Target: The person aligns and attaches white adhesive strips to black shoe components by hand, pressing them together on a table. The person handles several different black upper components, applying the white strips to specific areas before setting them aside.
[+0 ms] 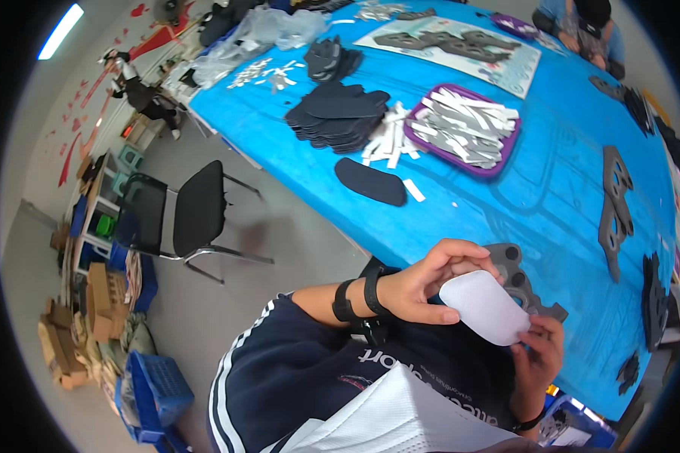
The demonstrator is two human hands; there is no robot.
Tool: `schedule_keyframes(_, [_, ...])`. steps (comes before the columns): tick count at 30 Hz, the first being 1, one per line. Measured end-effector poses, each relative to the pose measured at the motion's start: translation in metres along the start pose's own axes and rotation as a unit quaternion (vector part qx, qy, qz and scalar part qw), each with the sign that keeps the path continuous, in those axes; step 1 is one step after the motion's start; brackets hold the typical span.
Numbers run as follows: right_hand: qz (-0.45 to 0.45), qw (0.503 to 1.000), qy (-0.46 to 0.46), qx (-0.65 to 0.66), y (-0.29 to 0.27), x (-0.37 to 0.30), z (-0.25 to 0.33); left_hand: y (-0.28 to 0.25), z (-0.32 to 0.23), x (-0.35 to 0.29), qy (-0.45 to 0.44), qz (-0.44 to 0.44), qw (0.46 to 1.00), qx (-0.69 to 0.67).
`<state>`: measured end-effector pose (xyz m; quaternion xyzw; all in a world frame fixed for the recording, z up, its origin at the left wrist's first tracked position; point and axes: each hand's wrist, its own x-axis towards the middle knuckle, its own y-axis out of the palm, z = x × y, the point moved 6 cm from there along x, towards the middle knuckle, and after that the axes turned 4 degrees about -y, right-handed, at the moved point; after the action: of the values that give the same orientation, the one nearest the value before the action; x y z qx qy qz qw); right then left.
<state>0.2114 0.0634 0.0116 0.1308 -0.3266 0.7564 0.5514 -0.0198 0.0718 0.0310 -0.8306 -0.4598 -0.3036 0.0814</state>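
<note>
Between my two hands is a white, curved, flat pad [482,306], held over the near edge of the table. My left hand [419,291] has its thumb at one end of the pad, with the fingers bent behind it. The opposite end is pinched by the fingertips of my right hand [542,351]. Just beyond the pad lies a grey foam piece with round holes [510,260], partly hidden by the pad and my hands. Farther up the table, a single black rounded pad [370,182] lies beside a small white strip [414,190].
A purple basket [493,171] of white strips stands on the blue-covered table [536,215], beside loose strips and a stack of black pads [332,117]. More grey cut-out pieces [616,204] lie right. A black chair [200,211] stands left; another person [582,34] sits at the far right.
</note>
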Motion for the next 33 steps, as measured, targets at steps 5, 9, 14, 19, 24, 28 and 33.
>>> schedule_keyframes(5, [0.051,0.997,-0.063,-0.002,0.024,-0.003,0.026,0.005,-0.048,-0.015,0.117,-0.031,0.992,-0.032])
schedule_keyframes(9, [-0.039,0.995,-0.083,-0.026,0.01,-0.011,0.044,-0.03,-0.128,-0.053,0.332,-0.313,0.89,0.018])
schedule_keyframes(14, [-0.041,0.989,-0.123,0.077,0.013,-0.008,0.073,0.008,-0.153,-0.049,0.292,-0.137,0.944,0.065])
schedule_keyframes(19, [0.114,0.984,-0.137,0.012,0.048,0.006,0.099,0.049,-0.113,-0.039,0.168,0.017,0.986,0.006])
schedule_keyframes(24, [0.127,0.986,-0.106,0.007,0.05,-0.002,0.096,0.053,-0.094,-0.037,0.085,0.055,0.994,-0.033])
schedule_keyframes(28, [-0.061,0.996,0.01,-0.071,-0.003,-0.005,0.059,0.036,-0.111,-0.035,0.171,-0.034,0.972,0.16])
schedule_keyframes(33, [-0.148,0.873,0.135,-0.445,-0.091,-0.014,0.011,0.003,-0.148,-0.05,0.231,-0.061,0.97,0.043])
